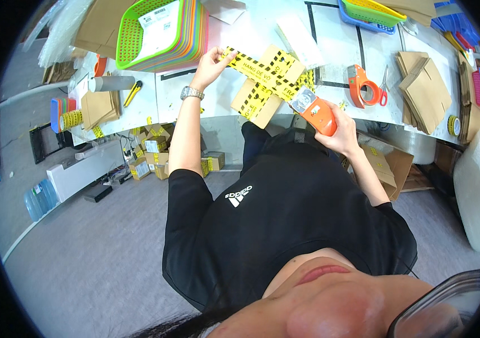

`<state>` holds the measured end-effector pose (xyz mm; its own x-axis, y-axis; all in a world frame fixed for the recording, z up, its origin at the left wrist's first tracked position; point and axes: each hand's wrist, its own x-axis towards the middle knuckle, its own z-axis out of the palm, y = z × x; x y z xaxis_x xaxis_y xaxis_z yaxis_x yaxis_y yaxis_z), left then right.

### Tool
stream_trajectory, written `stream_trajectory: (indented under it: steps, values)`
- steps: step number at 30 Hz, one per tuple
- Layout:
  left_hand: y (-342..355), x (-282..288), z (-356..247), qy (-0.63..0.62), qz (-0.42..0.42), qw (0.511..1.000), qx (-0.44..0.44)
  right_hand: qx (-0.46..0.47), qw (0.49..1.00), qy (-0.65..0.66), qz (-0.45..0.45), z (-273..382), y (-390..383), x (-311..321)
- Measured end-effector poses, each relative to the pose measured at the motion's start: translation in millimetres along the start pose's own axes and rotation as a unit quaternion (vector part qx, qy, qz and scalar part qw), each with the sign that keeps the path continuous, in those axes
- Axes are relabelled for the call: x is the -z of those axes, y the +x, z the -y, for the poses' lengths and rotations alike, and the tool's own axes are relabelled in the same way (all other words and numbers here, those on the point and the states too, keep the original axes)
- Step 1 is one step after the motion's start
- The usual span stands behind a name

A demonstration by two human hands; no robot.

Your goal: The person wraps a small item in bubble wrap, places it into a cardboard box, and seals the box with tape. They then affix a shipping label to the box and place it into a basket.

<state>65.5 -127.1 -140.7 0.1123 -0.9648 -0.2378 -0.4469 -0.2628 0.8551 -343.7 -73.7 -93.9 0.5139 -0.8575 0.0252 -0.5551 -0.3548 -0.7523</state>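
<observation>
Desk [217, 100], near edge, right of the basket stack [188, 35]: brown box [244, 93], taping apparently in hand.
Orange tape dispenser [320, 116] gripped in right hand [342, 128]; yellow-black tape strip [246, 66] runs over the box to left hand [210, 65], its far-left end pinched between thumb and fingers. Whether stuck down, cannot tell. Next move likely calls for a taut strip, pressed flat, then cut.

From my feed I see a packing workshop: a brown cardboard box [268, 112] crossed with yellow-and-black tape [251, 66] at upper centre of the frame, folded brown cardboard sheets [427, 93] at upper right, taped brown parcels [154, 146] left of centre, translucent plastic wrap [62, 42] at upper left.
</observation>
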Motion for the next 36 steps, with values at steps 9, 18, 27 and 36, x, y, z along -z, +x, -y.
stream_trajectory:
  steps: [9,18,27,36]
  values:
    - [2.7,-58.7,45.5,0.203,0.077,0.974,0.063,-0.014,0.999,-0.003,0.028,-30.8,7.5,-30.2]
    - [4.9,-45.3,7.7,0.141,-0.058,0.985,-0.081,-0.027,0.999,0.020,0.029,-33.3,7.9,-37.3]
    - [-22.7,-112.1,-44.9,0.376,0.012,0.875,-0.303,-0.053,0.994,-0.052,0.086,-24.9,-16.0,2.5]
    - [-34.1,-121.5,-70.0,0.465,0.006,0.850,-0.247,-0.089,0.813,-0.384,0.429,-6.8,57.6,-44.0]
